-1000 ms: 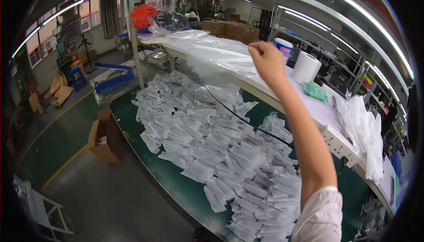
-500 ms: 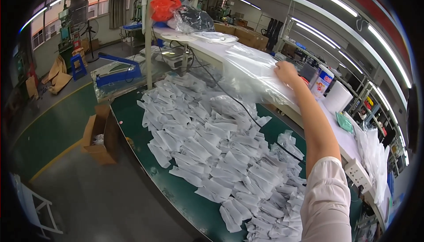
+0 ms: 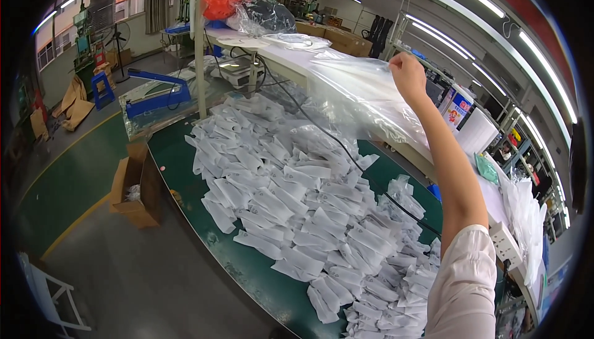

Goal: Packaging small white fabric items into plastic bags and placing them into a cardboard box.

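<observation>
My right hand [image 3: 408, 80] is raised over the white raised shelf [image 3: 291, 58], its fingers closed in a pinch on the edge of a large clear plastic bag [image 3: 362, 94]. The bag stretches leftward along the shelf, and its near side droops over the front edge. Below lies a broad heap of small packets in whitish translucent wrapping [image 3: 291, 203], spread over a green-topped table [image 3: 213, 230]. My left hand does not show.
A black cable [image 3: 328, 130] hangs across the heap. A canister [image 3: 456, 107], a white roll [image 3: 477, 132] and a green packet [image 3: 486, 168] stand or lie along the shelf. A power strip [image 3: 505, 245] is fixed at its edge. An open carton [image 3: 137, 190] stands left of the table.
My right hand has lifted upward, drawing the edge of the clear bag up with it. The whole view has shifted slightly.
</observation>
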{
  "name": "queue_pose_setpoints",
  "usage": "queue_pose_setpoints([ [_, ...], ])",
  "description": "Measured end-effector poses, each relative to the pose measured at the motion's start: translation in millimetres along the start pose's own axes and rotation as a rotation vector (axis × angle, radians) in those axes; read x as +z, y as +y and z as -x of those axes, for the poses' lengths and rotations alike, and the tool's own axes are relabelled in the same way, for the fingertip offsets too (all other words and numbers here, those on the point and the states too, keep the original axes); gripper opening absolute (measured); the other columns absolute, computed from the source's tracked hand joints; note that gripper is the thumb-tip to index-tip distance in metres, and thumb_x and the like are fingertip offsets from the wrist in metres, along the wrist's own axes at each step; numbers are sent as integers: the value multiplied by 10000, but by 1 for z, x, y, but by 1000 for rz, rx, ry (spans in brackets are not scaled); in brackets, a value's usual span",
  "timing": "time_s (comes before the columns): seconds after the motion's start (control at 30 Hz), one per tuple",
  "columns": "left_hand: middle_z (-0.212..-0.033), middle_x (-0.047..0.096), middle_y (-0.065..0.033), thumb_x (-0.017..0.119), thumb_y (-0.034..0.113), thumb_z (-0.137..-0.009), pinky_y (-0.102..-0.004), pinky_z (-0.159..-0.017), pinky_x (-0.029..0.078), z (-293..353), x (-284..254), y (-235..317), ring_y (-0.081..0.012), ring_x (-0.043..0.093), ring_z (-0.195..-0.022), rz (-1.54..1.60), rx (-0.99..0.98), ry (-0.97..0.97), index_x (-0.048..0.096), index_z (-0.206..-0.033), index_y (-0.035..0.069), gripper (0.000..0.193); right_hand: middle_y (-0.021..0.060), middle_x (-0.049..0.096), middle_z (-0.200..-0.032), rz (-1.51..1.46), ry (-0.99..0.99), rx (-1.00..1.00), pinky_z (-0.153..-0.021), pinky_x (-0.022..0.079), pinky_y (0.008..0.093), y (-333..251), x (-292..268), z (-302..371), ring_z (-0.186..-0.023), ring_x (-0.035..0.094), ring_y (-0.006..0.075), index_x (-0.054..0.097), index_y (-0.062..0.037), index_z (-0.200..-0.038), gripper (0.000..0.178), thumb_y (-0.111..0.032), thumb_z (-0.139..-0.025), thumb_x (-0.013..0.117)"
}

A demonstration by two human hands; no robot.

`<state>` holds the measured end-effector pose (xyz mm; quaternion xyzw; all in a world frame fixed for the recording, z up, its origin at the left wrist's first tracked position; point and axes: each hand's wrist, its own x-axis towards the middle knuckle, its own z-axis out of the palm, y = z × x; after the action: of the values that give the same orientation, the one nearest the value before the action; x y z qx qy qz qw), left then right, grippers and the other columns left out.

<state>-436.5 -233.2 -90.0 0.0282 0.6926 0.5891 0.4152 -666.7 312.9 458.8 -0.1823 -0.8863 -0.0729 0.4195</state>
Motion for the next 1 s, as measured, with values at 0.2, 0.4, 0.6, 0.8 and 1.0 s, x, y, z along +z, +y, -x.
queue_pose_setpoints([
  [0.2,-695,593,-65,596,339,-942,-342,-599,446,-1,-11,4,-164,524,-626,-66,87,56,646,-884,2,345,145,648,-888,61,172,-107,-747,494,417,-14,-20,0,-851,637,336,679,-50,-878,154,-187,-824,634],
  [0.4,-681,590,-66,600,360,-936,-345,-595,444,6,-32,7,-165,523,-618,-154,166,122,644,-865,3,367,146,663,-845,-86,173,-73,-718,496,407,-20,-48,13,-807,639,345,653,-52,-880,131,-173,-846,614],
  [0.6,-713,637,-15,618,249,-949,-240,-647,492,-11,-28,105,-82,590,-675,-206,200,-152,623,-825,25,256,146,669,-773,-161,-54,-15,-709,505,369,-1,-61,30,-767,654,337,609,-30,-896,145,-172,-868,613],
  [0.8,-852,648,-58,587,196,-964,-269,-739,503,-34,19,265,-120,615,-791,37,523,-421,595,-974,-16,212,133,665,-802,-215,213,-19,-719,503,354,-47,-122,56,-786,661,310,579,-19,-939,116,-98,-863,616],
  [1.0,-1307,518,-216,452,686,-889,-540,-957,466,-14,42,347,-325,521,-1211,460,428,-886,430,-1338,-26,842,131,623,-875,-219,99,-514,-660,468,401,-110,-200,197,-792,614,319,580,-69,-929,212,-2,-730,606],
])
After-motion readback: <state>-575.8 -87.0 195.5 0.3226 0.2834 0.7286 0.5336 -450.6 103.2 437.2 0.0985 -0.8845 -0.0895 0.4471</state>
